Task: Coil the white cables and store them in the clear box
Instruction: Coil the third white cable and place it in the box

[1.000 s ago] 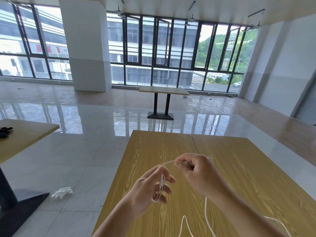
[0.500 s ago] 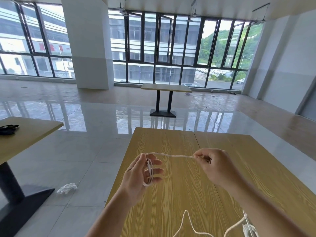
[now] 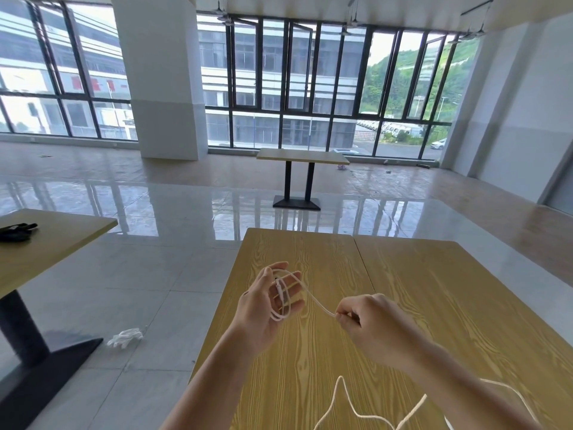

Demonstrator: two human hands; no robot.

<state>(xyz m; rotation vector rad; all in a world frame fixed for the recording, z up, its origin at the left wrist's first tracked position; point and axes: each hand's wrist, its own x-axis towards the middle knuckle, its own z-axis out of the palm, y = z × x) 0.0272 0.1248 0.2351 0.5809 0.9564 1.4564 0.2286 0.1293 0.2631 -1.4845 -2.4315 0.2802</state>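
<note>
Wood-grain tabletop in a bare, glass-walled room: a thin white cable being wound around one hand.

Head view: the left hand is spread open with the cable looped around its fingers; the right hand, just right of it, pinches the strand. Since half a second ago the right hand has dropped lower and nearer the left, laying another turn, so coiling is progressing. Slack trails below the right forearm, cut off by the frame; no clear box is in view.
</note>
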